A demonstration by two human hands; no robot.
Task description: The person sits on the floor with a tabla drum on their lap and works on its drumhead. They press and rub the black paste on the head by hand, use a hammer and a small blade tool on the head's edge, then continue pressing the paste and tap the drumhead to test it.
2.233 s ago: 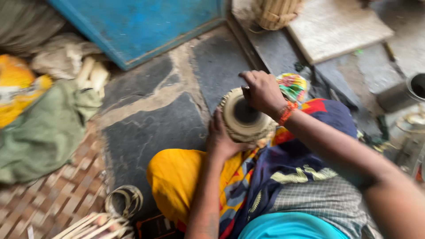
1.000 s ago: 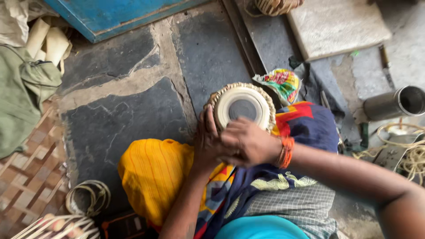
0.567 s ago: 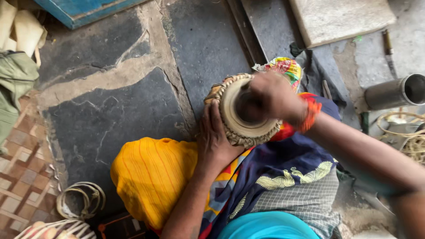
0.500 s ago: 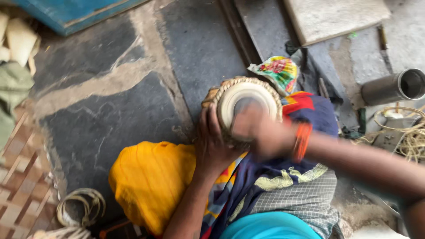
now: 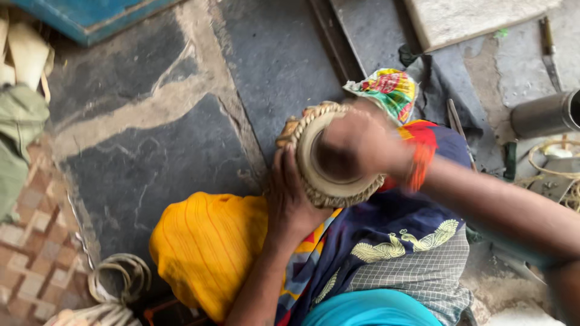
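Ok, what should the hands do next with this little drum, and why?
Probably keep the left hand bracing the small drum and bring the right hand down on its head again: that hand is blurred right over the head, and the drum rests on the lap.

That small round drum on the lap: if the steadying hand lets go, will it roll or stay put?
The drum looks round-bodied, so it may roll off the sloping lap cloth. Its braided rim probably grips well. The left hand braces its side while the blurred right hand works its face.
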